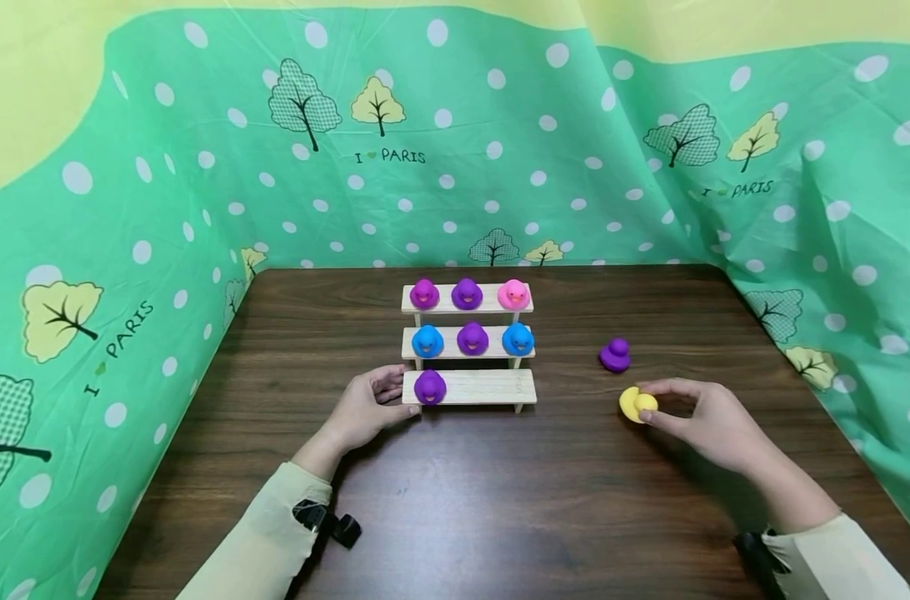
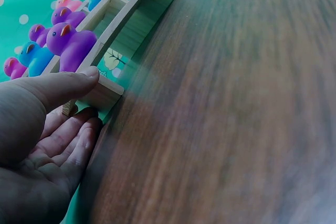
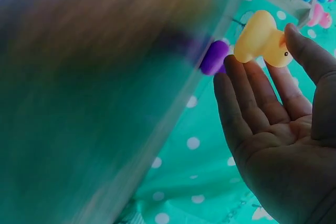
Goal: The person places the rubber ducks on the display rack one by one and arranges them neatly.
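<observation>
A yellow rubber duck (image 1: 630,404) is pinched between the thumb and fingers of my right hand (image 1: 713,425); the right wrist view shows the duck (image 3: 259,38) at the fingertips. My left hand (image 1: 361,408) grips the left end of the bottom step of a three-step wooden stand (image 1: 485,387), thumb at the front edge and fingers curled behind. On that step, close to the left thumb (image 2: 86,74), sits a purple duck (image 1: 429,388). A loose purple duck (image 1: 615,356) stands on the table just beyond the yellow one.
The middle step carries a blue duck (image 1: 428,342), a purple duck (image 1: 473,339) and another blue duck (image 1: 518,339). Up on the top step are a magenta duck (image 1: 424,294), a purple duck (image 1: 467,294) and a pink duck (image 1: 513,294). A green patterned cloth (image 1: 395,208) surrounds the dark wooden table (image 1: 455,517).
</observation>
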`<action>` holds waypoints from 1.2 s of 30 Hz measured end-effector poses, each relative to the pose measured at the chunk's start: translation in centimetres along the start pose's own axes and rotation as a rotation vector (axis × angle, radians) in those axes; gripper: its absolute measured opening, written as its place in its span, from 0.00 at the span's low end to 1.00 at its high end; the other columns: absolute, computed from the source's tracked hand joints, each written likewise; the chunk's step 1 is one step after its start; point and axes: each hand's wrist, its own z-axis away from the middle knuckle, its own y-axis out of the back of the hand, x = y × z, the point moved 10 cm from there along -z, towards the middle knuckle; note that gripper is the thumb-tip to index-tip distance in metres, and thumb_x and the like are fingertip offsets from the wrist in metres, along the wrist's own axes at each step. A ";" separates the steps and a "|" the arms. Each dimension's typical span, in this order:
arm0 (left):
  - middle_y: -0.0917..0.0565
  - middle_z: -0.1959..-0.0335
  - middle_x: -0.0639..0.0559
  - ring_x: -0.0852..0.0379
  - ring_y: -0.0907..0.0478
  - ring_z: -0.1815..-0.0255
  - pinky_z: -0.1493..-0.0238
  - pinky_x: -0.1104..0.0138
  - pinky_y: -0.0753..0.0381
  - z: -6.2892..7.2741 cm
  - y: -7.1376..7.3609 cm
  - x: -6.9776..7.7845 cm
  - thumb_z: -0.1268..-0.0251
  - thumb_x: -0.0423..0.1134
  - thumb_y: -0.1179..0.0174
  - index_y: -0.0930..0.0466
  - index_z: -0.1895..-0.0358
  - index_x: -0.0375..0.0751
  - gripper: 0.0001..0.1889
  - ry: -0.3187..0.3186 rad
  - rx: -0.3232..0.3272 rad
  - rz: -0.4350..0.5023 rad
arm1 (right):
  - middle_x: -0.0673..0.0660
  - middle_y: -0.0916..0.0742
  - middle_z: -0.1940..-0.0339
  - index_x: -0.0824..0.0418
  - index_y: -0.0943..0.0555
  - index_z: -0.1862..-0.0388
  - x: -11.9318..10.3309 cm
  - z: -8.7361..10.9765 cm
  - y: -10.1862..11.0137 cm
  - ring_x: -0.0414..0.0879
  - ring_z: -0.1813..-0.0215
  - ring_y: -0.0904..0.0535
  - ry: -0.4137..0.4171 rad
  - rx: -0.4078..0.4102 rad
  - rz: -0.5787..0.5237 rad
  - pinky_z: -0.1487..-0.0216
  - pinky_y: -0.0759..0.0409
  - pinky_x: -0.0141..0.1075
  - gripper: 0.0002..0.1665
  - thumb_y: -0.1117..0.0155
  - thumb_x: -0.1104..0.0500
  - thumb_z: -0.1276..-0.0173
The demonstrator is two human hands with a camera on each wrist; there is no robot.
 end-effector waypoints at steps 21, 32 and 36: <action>0.16 0.42 0.37 0.43 0.17 0.39 0.33 0.59 0.19 0.1 0.0 0.1 0.43 0.30 0.21 0.25 0.30 0.29 0.36 0.013 0.004 -0.013 | 0.51 0.10 0.47 0.54 0.12 0.44 -7.2 -2.3 -3.2 0.45 0.52 0.13 0.137 0.054 -0.182 0.49 0.11 0.50 0.20 0.20 0.58 0.34; 0.16 0.41 0.36 0.42 0.18 0.38 0.32 0.58 0.19 0.0 0.0 -0.3 0.43 0.30 0.21 0.26 0.30 0.28 0.37 0.014 0.003 0.001 | 0.52 0.11 0.46 0.56 0.11 0.45 -10.9 -3.8 -5.8 0.45 0.53 0.12 0.186 -0.006 -0.276 0.48 0.10 0.51 0.20 0.19 0.62 0.36; 0.16 0.41 0.36 0.42 0.18 0.38 0.33 0.58 0.19 0.0 0.0 -0.3 0.43 0.30 0.22 0.26 0.30 0.28 0.37 0.014 0.001 0.003 | 0.51 0.11 0.47 0.56 0.11 0.45 -12.1 -4.2 -6.3 0.45 0.53 0.12 0.205 -0.009 -0.294 0.49 0.10 0.50 0.19 0.19 0.61 0.36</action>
